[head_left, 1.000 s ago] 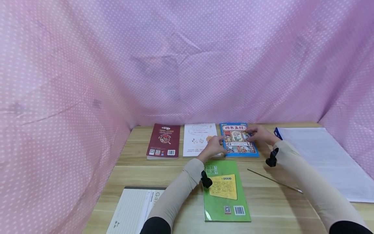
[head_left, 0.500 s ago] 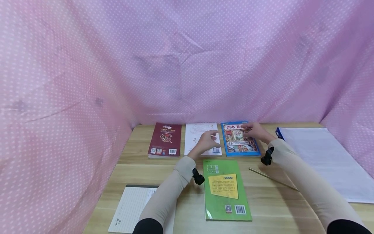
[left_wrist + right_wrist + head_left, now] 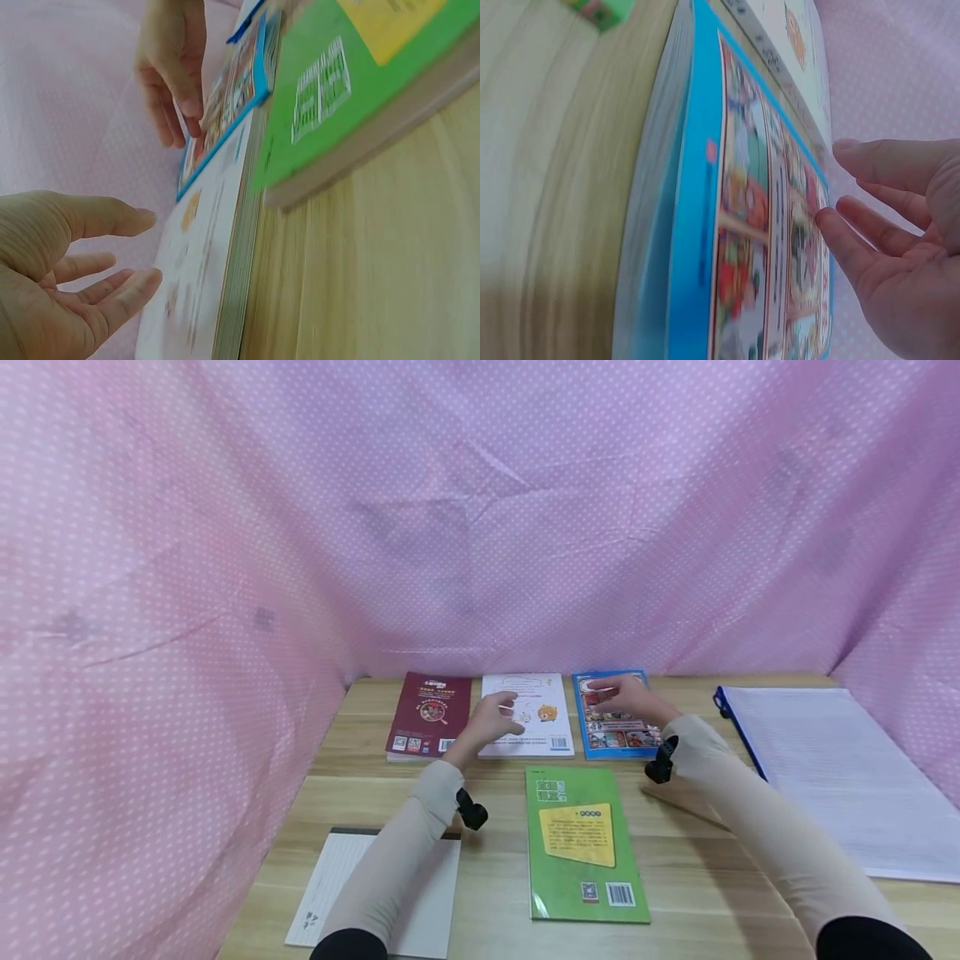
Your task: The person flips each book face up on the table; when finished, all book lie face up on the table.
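Plainly, the blue-bordered book (image 3: 613, 738) shows colourful picture panels.

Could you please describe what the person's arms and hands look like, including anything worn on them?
The left sleeve and right sleeve are plain beige and long, each meeting black material nearer the body. A small black device is worn at each wrist. The left hand and right hand are bare, with no gloves.

Pink, white-dotted cloth (image 3: 480, 527) drapes behind a pale wood-grained table (image 3: 345, 793).
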{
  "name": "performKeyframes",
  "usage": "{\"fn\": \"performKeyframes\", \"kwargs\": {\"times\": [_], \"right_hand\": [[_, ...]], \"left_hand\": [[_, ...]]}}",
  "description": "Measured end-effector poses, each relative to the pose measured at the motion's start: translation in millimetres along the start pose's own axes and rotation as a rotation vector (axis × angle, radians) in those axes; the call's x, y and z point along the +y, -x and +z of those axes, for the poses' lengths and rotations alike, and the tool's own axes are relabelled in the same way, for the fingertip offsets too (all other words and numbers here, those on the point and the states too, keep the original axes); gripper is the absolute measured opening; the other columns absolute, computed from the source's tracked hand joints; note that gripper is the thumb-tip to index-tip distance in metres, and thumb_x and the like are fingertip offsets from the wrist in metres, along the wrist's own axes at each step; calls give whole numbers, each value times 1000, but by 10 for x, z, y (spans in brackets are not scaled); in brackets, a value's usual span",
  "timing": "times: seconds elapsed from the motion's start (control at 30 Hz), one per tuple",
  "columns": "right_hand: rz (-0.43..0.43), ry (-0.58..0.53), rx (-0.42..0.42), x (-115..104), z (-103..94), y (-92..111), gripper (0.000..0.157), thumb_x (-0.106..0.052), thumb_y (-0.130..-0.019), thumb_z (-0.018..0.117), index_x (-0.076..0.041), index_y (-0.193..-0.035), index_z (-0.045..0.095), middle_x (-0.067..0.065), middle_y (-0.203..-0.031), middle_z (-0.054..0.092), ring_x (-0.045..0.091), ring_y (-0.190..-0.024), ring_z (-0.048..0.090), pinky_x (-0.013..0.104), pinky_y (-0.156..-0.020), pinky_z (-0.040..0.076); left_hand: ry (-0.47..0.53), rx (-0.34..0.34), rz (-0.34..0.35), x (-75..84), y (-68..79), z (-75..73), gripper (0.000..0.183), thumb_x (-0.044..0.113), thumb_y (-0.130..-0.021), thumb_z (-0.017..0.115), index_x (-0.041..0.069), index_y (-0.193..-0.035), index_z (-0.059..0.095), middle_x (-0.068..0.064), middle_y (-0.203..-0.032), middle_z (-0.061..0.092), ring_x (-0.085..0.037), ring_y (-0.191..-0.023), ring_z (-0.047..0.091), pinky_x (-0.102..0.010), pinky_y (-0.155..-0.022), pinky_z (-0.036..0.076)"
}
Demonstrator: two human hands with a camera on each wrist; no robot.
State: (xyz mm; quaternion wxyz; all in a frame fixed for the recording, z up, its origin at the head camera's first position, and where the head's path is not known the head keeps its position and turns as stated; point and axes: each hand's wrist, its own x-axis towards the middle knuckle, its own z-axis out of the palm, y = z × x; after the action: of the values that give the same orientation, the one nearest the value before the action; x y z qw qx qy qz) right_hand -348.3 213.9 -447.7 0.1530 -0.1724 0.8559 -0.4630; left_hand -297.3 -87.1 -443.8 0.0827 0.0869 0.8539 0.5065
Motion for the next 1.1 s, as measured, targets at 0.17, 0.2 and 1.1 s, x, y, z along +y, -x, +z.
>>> {"fn": "performKeyframes", "kwargs": {"times": [0.17,0.2,1.1], "right_hand": [[9,-34,-21,-72,101,-48,57,0,-97,64,12,-147,42,36,-143,52,48,-133,52,51,-105,53],[14,-33,-21,-83,121,-57,57,0,-97,64,12,-148,42,36,-144,51,49,-135,51,52,-106,52],[15,27,5,-102,358,-259,60,-3,-96,65,10,-150,41,35,-144,50,49,-133,50,53,-107,52]], "left_hand": [[-51,44,-27,-106,25,-136,72,-1,-80,79,0,-147,51,-23,-140,58,-36,-128,58,-43,-104,55],[-61,52,-35,-126,27,-158,72,-1,-80,79,0,-146,51,-22,-139,59,-35,-127,59,-43,-104,55],[-32,-55,-119,-443,135,-465,83,-10,-77,80,0,-151,44,-20,-143,54,-36,-131,53,-41,-110,51]]}}
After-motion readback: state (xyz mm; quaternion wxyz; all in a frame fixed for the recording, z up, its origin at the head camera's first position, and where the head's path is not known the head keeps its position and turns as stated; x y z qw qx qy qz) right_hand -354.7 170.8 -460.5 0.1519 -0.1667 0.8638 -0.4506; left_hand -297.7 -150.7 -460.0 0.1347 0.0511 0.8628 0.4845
